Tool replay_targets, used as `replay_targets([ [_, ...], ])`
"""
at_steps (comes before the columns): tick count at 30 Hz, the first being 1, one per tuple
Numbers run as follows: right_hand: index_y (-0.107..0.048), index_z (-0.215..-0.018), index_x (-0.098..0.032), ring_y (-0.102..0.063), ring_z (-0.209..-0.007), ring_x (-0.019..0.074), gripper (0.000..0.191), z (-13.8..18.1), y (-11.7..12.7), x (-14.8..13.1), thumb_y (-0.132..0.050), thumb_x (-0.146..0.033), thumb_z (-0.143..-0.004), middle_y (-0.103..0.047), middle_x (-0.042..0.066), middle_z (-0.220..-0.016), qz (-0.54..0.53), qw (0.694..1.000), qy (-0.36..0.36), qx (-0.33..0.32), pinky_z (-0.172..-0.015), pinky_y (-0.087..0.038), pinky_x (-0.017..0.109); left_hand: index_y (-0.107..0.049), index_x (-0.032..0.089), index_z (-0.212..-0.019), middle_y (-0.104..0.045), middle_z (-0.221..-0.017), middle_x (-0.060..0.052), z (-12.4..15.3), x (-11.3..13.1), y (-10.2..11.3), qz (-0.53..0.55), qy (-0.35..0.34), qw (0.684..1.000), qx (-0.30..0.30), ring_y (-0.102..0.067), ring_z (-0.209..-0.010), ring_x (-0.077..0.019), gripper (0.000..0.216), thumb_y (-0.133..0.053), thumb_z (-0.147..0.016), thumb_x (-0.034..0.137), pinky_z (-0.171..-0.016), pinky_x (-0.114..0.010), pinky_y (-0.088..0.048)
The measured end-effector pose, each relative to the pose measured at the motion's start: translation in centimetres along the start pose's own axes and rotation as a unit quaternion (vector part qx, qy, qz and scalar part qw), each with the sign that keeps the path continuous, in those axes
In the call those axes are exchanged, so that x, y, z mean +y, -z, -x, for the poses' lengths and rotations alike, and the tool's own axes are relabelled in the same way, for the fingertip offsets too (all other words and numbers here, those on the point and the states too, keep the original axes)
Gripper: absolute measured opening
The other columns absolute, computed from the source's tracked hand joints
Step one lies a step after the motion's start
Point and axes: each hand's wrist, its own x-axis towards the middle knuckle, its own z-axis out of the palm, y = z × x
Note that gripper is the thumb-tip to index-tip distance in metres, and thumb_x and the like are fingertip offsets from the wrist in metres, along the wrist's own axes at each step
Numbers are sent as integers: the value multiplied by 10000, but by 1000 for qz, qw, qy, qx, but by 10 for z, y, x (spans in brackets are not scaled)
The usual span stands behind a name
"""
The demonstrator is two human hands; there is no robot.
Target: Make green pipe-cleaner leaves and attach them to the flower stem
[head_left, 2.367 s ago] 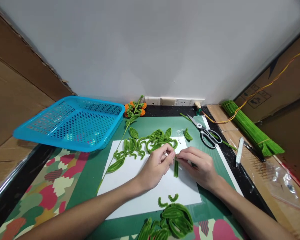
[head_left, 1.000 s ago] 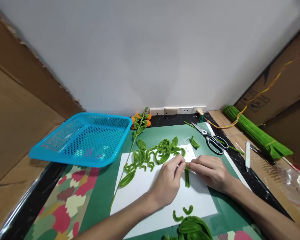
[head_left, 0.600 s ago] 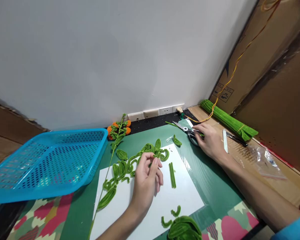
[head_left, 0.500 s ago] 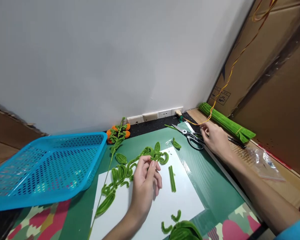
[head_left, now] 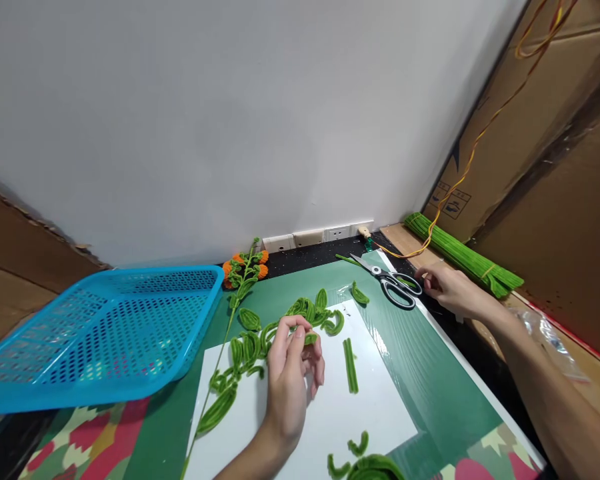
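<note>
Presently: left hand [head_left: 291, 373], fingers loosely curled, tips at leaves [head_left: 250, 345] on paper [head_left: 380, 403]; grip cannot be told. Straight stem [head_left: 351, 363] lies just beside it. Right hand [head_left: 453, 292], fingers narrowly curled beside scissors [head_left: 396, 288]; contents unclear.

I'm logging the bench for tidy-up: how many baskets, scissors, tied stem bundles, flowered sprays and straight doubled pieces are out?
Blue perforated plastic basket: 1
Black-handled steel scissors: 1
Tied bundle of straight green chenille stems: 1
Green chenille spray with orange blossoms: 1
Straight doubled green chenille piece: 1
Total: 5
</note>
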Motion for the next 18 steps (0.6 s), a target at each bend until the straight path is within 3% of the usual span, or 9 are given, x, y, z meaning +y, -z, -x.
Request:
replay_targets([
  [8, -717, -870, -220, -625, -638, 177, 177, 1, -4, -11, -597, -124, -783, -703, 13, -749, 54, 998, 2, 28, -596, -389, 281, -559, 230, -993, -550, -843, 27, -2, -3, 1, -15, -20, 1000, 17, -390, -556, -74, 231, -596, -1036, 454, -446, -158, -277],
  [13, -707, -874, -219, -650, -672, 202, 140, 0, -1, -18, -597, -165, -806, -713, 39, -788, 62, 995, -27, 77, -577, -388, 287, -625, 210, -962, -542, -823, 2, 1, -1, 3, -96, -68, 993, 15, -347, -602, -108, 239, -577, -1031, 433, -517, -217, -280],
  [15, -693, -900, -216, -672, -734, 221, 145, 0, 1, -19, -567, -176, -839, -726, 58, -851, 54, 991, -24, 121, -620, -424, 302, -636, 208, -924, -533, -793, -4, 6, 1, 4, -137, -95, 986, -14, -389, -626, -128, 258, -571, -1026, 436, -540, -241, -301],
  [18, -675, -952, -201, -687, -796, 236, 156, 1, 3, -22, -531, -219, -895, -737, 89, -944, 13, 981, -7, 196, -714, -485, 333, -645, 207, -885, -526, -724, -5, 16, 2, 5, -191, -133, 967, -107, -446, -638, -152, 311, -532, -1042, 450, -581, -273, -342],
])
